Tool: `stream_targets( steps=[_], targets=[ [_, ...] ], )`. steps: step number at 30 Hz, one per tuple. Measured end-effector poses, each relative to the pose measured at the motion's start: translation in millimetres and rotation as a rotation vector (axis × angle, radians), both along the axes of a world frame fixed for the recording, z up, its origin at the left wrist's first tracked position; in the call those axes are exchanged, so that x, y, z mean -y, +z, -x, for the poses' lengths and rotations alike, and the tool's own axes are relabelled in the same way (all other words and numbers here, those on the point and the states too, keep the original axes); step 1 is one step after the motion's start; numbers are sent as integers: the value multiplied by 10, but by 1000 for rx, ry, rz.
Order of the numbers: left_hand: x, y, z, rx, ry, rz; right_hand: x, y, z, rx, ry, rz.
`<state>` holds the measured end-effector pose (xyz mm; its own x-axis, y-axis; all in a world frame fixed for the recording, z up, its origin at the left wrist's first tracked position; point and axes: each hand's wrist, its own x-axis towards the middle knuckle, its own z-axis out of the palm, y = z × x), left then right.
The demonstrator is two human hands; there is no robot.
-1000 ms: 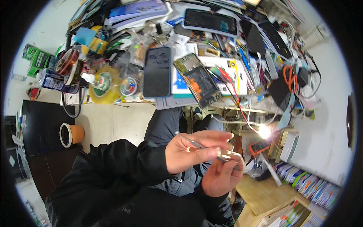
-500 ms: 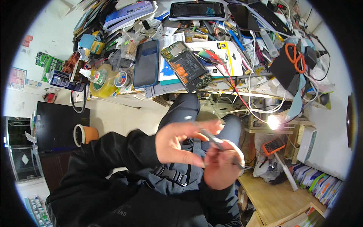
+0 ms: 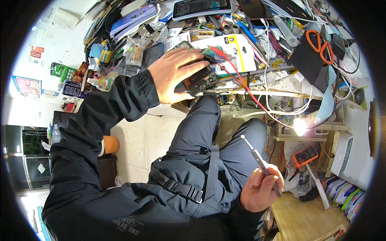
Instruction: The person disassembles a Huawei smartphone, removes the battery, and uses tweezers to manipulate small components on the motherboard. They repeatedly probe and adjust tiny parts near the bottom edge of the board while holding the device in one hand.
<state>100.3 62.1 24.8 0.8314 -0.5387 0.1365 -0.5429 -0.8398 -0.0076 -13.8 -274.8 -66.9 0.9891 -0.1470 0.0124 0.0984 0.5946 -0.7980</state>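
Note:
My left hand [image 3: 173, 73] lies over an opened smartphone [image 3: 203, 82] at the bench's front edge. Its fingers are spread across the phone, with the thumb near the lower end; the hand covers much of the phone's inside. Over my lap at the right, my right hand [image 3: 261, 190] grips a slim grey pen-shaped tool [image 3: 259, 159]. The tool's thin pale shaft ends in a small rounded tip, pointing up and left; its exact kind I cannot make out. A red clip [image 3: 218, 51] on a lead sits close to my left fingertips.
A dark blue phone [image 3: 152, 54] is partly hidden behind my left hand. Orange-handled scissors [image 3: 319, 47], a phone frame [image 3: 202, 9] and loose tools crowd the bench. Red and white cables hang off its edge near a lit lamp [image 3: 300, 126]. An orange multimeter [image 3: 304, 156] stands lower right.
My left hand has moved up from beside the right hand onto the opened phone. My right hand has shifted right and down, keeping the tool, now tip upward. The view has shifted slightly.

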Motion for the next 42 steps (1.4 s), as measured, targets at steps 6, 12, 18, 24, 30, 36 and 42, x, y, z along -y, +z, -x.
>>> stream_targets(
  steps=[6,12,18,24,30,36,42],
  targets=[
    [-64,16,-90,56,-121,-55,124,-22,35,-18,-21,-42],
    [-74,65,-224,-102,-208,-66,162,-35,46,-2,-7,-96],
    [-11,100,-287,-86,-262,-92,220,-24,90,-45,-12,-83],
    [214,374,-266,-131,-346,-58,306,-75,62,-41,-26,-95],
    [773,672,202,-646,-373,309,540,-7,23,-87,-13,-159],
    [1105,-932,675,-1608,-238,1194,682,-138,-76,-62,113,368],
    [986,-1490,571,-1760,-471,1260,662,-265,-123,-87,411,467]
  ],
)
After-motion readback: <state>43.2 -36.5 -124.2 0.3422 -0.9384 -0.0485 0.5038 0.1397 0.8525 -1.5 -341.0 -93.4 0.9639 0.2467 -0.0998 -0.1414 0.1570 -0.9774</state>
